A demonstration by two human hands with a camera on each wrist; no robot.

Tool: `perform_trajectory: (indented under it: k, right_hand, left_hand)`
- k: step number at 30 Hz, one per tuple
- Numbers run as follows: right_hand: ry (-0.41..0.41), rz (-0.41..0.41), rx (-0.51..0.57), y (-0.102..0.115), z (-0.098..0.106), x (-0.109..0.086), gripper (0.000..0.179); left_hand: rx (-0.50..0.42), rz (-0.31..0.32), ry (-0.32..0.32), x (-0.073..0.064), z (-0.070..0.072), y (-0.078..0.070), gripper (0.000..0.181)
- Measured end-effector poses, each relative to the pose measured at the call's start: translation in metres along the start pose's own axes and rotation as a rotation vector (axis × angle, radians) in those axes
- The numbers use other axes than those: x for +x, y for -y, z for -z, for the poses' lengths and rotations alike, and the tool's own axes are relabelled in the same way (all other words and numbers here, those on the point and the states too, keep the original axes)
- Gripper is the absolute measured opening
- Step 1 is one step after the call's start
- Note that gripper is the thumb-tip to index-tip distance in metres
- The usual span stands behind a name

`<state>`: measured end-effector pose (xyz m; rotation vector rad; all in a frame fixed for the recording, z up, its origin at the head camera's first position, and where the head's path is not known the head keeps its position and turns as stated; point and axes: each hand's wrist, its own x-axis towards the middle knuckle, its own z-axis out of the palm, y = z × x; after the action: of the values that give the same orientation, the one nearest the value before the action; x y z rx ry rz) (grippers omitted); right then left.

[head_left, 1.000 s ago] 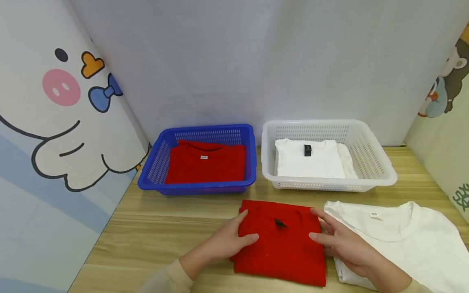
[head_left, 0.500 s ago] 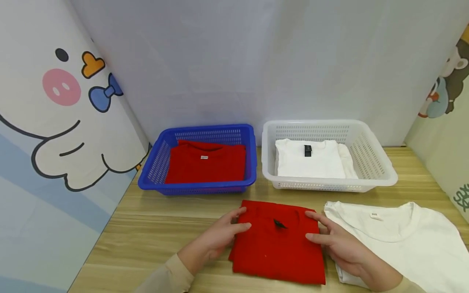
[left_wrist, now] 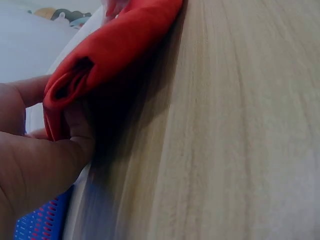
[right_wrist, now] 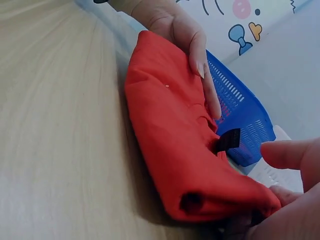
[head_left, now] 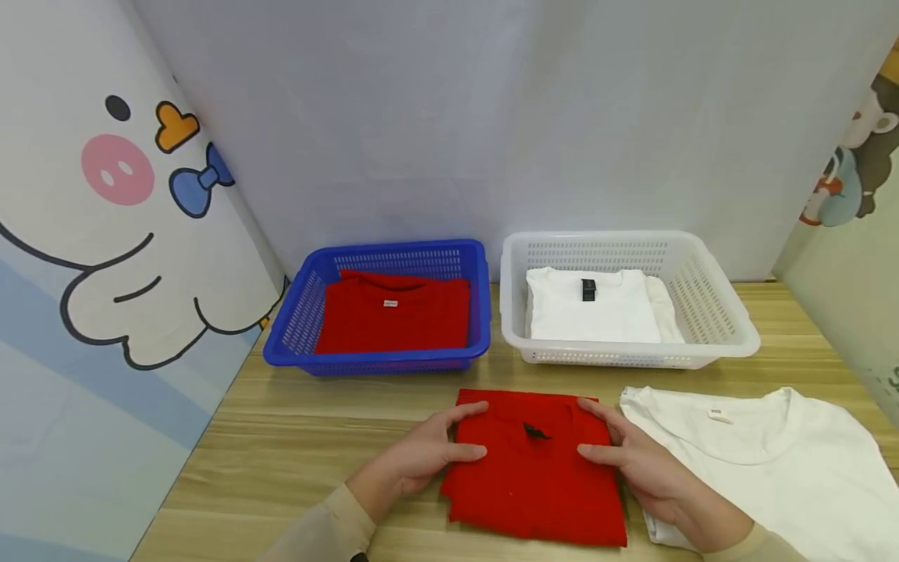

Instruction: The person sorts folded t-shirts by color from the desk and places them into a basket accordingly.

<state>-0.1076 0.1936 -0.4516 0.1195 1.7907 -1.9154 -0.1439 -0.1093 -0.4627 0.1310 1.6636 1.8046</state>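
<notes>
One edge of the folded red shirt (head_left: 530, 488), its nine-o'clock side, is pinched by the left hand (head_left: 420, 457). Light, soft handling is to be expected, with unfolding likely unless both sides are supported beneath. The three-o'clock edge is gripped by the right hand (head_left: 649, 478), the bundle being found at nine o'clock from the white shirt (head_left: 794, 476).

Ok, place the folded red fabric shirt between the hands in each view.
Head: folded red fabric shirt, lower centre, between left hand and right hand.
Left wrist: shirt at upper left, seen edge-on.
Right wrist: shirt in the middle, running down to lower right.
Shared landmark: blue perforated plastic basket, left of centre, bottom left and right of centre respectively.
</notes>
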Motion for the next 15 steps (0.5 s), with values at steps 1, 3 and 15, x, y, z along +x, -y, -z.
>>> perform_trajectory:
  k: [1,3,15]
  right_hand:
    - [-0.008,-0.005,0.001,0.000,-0.001,0.000,0.070]
    - [-0.006,-0.011,0.003,0.000,-0.002,0.000,0.066]
    - [0.183,-0.033,0.099,-0.013,0.001,0.001,0.055]
  left_hand:
    - [0.007,0.000,0.017,0.000,0.000,0.001,0.064]
    - [0.023,-0.002,0.038,0.000,0.001,0.002,0.058]
    - [-0.015,-0.001,0.045,0.003,0.007,0.011,0.055]
